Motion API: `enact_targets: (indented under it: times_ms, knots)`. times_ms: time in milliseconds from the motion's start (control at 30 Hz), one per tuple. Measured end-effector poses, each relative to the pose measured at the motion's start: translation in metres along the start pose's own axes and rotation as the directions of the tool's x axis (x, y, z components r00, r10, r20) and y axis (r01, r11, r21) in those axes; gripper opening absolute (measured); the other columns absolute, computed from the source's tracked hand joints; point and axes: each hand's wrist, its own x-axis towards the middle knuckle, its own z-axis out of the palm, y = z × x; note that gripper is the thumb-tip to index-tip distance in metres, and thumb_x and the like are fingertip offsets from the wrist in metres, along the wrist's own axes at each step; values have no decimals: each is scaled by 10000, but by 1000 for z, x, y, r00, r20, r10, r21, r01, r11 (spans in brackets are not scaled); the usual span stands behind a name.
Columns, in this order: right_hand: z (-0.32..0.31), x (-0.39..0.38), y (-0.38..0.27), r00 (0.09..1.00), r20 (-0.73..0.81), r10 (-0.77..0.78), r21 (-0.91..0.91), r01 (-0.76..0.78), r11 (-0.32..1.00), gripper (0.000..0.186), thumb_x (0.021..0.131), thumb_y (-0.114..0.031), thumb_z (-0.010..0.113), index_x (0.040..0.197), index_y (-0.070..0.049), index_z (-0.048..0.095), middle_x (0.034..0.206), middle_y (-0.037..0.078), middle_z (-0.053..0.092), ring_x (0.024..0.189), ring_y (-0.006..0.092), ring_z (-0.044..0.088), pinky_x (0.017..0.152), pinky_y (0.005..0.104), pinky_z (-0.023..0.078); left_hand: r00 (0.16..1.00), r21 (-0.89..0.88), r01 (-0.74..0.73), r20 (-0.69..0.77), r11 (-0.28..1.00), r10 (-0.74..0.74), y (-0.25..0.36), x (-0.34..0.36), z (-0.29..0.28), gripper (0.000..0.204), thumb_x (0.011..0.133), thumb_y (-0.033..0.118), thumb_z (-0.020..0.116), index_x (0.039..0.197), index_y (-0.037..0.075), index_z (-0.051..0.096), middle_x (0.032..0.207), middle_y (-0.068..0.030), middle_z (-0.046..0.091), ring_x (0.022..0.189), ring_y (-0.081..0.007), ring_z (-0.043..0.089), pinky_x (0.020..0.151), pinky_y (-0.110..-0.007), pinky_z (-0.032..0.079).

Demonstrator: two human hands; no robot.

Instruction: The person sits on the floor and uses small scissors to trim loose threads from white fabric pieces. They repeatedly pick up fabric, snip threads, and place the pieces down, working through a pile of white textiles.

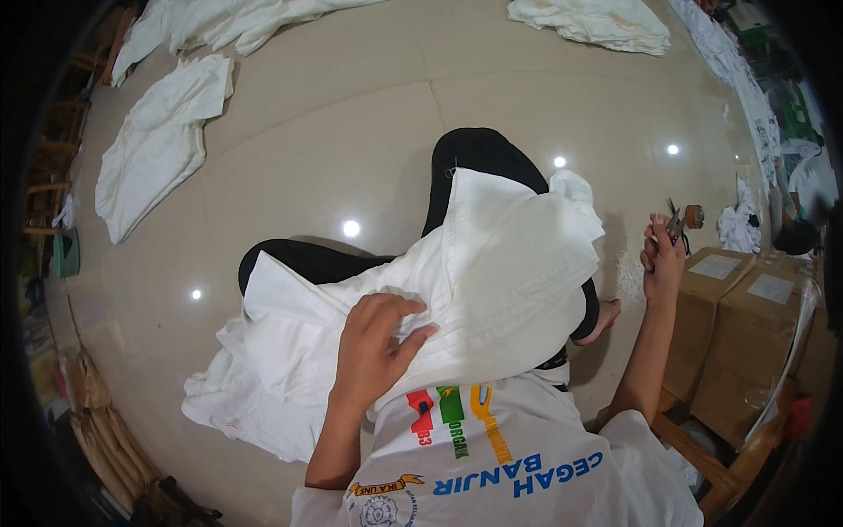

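Note:
A white cloth garment (518,255) with stitched seams lies spread across my lap, over the black-trousered legs. My left hand (373,342) rests on its near middle part, thumb and forefinger apart and the other fingers curled, with no fold pinched between them. Out to the right, away from the cloth, my right hand (662,253) is closed around a small pair of metal thread snips (675,223), blades pointing up and away. More of the white fabric bunches on the floor to the left.
Folded white garments (162,145) lie on the tiled floor at the far left, with another white pile (597,25) at the back right. A brown tape roll (695,216) is just beyond my right hand. Cardboard boxes (738,325) stand close on the right. Thread scraps (630,277) litter the floor.

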Motion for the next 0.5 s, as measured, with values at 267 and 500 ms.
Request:
enact_targets:
  times_ms: [267,500]
  knots:
    - [-161,78,161,963,-218,-156,-965,-189,183,367,904,-184,729,1106,116,670,1177,347,678,1170,486,659,1017,537,507,985,-55,119,129,991,-111,13,10,-9,161,854,0,741,1012,25,727,857,-91,646,732,-220,628,693,-324,518]
    - [59,5,-4,908,33,-417,-685,324,653,255,923,-221,790,930,29,739,902,168,733,800,277,690,773,388,548,999,246,28,32,969,-37,-12,98,2,268,1021,250,644,1022,-12,696,853,-122,652,760,-243,642,722,-342,515]
